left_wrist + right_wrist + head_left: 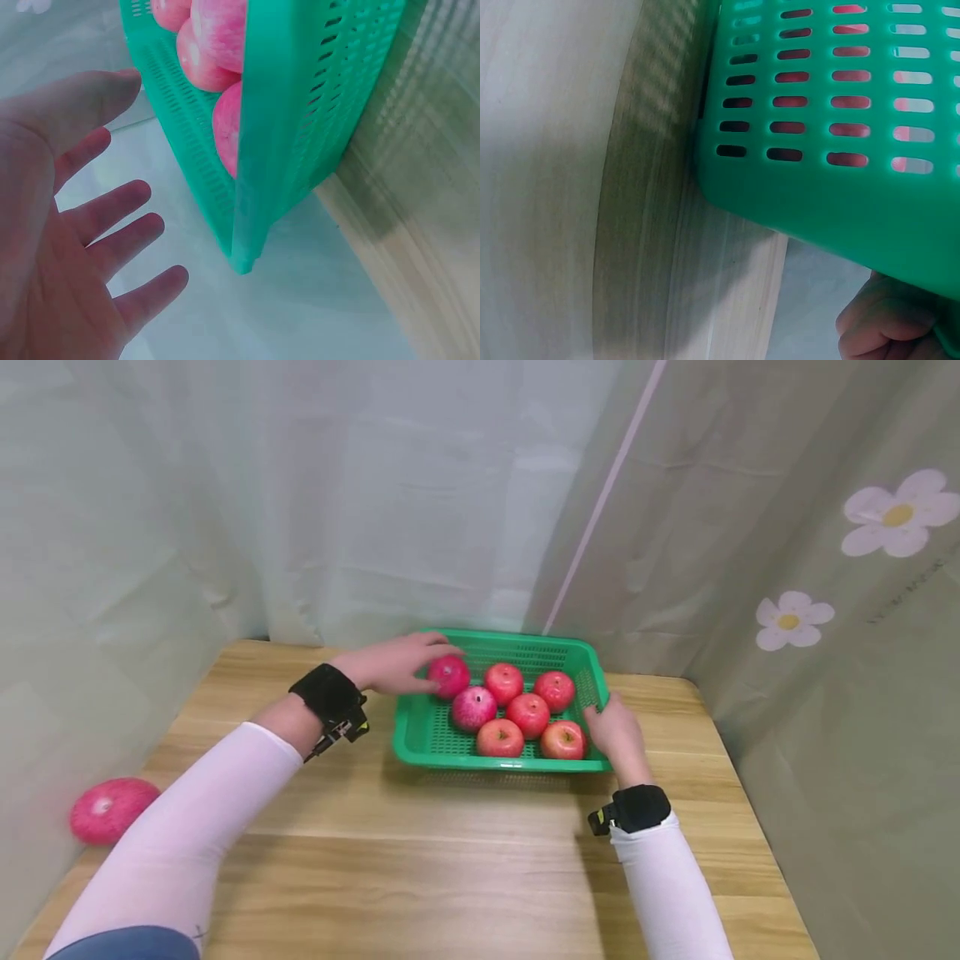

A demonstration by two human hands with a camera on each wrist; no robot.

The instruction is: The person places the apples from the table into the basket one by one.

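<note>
A green plastic basket with slotted walls stands at the back of the wooden table and holds several red apples. On its left side lie a deep pink round fruit and a paler, speckled pink one. My left hand is over the basket's left rim, beside the deep pink fruit. Its fingers are spread and relaxed in the left wrist view, with nothing between them. My right hand grips the basket's right rim; in the right wrist view its curled fingers show below the green wall.
Another pink round fruit lies at the table's left edge, partly hidden by my left sleeve. Grey curtains hang close behind the basket and along both sides of the wooden table.
</note>
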